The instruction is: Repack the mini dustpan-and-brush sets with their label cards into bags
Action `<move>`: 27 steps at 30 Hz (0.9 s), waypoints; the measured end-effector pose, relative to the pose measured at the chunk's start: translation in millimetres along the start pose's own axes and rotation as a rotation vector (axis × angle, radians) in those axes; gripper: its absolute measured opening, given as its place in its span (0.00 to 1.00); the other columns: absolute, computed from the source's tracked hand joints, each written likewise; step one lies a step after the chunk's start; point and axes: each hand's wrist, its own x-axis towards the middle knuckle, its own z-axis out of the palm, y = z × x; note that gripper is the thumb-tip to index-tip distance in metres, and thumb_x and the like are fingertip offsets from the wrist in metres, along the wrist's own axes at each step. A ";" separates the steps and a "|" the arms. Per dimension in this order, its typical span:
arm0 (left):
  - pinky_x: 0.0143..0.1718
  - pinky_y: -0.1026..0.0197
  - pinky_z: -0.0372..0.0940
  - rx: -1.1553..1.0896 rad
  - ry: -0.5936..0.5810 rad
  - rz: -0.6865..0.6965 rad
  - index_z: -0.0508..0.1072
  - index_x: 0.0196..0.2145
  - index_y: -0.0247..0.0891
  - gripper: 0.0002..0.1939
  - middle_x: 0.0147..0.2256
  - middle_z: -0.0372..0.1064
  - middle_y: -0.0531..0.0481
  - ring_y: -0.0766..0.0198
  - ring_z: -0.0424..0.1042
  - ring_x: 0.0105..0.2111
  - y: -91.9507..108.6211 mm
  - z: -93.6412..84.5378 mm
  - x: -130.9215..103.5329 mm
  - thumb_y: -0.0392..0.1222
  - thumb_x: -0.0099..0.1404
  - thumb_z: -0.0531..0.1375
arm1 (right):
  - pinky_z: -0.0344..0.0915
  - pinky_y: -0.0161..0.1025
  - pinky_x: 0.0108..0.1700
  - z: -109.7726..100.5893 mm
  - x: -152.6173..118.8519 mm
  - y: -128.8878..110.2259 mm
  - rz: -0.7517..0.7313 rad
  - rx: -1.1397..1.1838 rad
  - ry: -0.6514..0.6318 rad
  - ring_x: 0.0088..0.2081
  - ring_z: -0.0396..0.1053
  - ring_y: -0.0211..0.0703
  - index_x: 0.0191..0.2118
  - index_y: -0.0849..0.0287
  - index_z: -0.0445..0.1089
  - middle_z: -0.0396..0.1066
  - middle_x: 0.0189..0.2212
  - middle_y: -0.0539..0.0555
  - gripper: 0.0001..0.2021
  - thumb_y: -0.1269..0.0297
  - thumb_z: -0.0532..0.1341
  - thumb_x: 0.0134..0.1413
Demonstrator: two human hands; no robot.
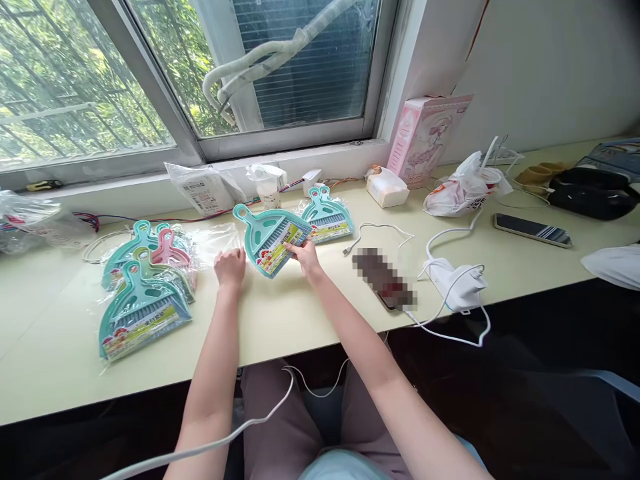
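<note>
My right hand (pixel 304 259) pinches a teal mini dustpan-and-brush set (pixel 263 230) by its label edge, tilted above the table. Its handle points to the upper left. Beside it, my left hand (pixel 230 268) is closed on a clear plastic bag (pixel 213 241), which spreads out behind the fist. Another teal dustpan set (pixel 327 220) lies just beyond my right hand. To the left sits a pile of wrapped sets: a teal one (pixel 145 313) in front, with a pink one (pixel 171 250) and more teal and green ones behind.
At right are a blurred-out phone (pixel 384 280), a white power strip (pixel 455 283) with cables, and another phone (pixel 533 230). A tissue pack (pixel 386 187), pink box (pixel 425 140) and white bag (pixel 457 190) stand farther back. Plastic packages (pixel 203 190) line the window wall.
</note>
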 end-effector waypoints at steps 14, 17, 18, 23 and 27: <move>0.49 0.45 0.64 0.009 -0.022 -0.012 0.75 0.52 0.36 0.21 0.53 0.72 0.34 0.41 0.69 0.51 -6.7 5.1 -1.2 0.43 0.66 0.52 | 0.76 0.53 0.50 -4.6 2.6 4.1 0.151 -0.154 -0.013 0.40 0.77 0.46 0.32 0.60 0.70 0.77 0.35 0.53 0.14 0.77 0.73 0.40; 0.47 0.47 0.66 -0.014 -0.008 0.059 0.74 0.55 0.37 0.22 0.53 0.72 0.35 0.42 0.71 0.49 -5.4 5.5 -1.0 0.42 0.66 0.53 | 0.76 0.54 0.50 -6.5 3.9 5.9 0.154 -0.165 -0.017 0.40 0.77 0.47 0.31 0.60 0.69 0.77 0.34 0.53 0.15 0.77 0.73 0.38; 0.46 0.48 0.66 -0.006 -0.005 0.069 0.76 0.53 0.37 0.21 0.51 0.73 0.35 0.43 0.71 0.48 -4.9 5.2 -1.0 0.42 0.66 0.52 | 0.76 0.54 0.50 -7.4 4.6 6.4 0.158 -0.170 -0.014 0.40 0.77 0.47 0.31 0.60 0.69 0.77 0.34 0.53 0.15 0.77 0.74 0.37; 0.43 0.51 0.66 0.095 -0.034 0.041 0.80 0.37 0.37 0.17 0.42 0.75 0.35 0.46 0.74 0.43 -4.1 3.0 -0.2 0.39 0.67 0.50 | 0.76 0.55 0.50 -11.7 7.7 7.5 0.173 -0.212 -0.005 0.40 0.77 0.48 0.32 0.60 0.70 0.77 0.34 0.52 0.15 0.78 0.72 0.38; 0.44 0.49 0.65 0.063 0.041 -0.019 0.79 0.41 0.36 0.16 0.42 0.76 0.35 0.45 0.73 0.44 -5.4 2.1 0.2 0.39 0.67 0.51 | 0.76 0.55 0.49 -12.1 7.4 6.2 0.189 -0.230 -0.003 0.39 0.77 0.47 0.30 0.60 0.70 0.77 0.33 0.53 0.13 0.81 0.69 0.40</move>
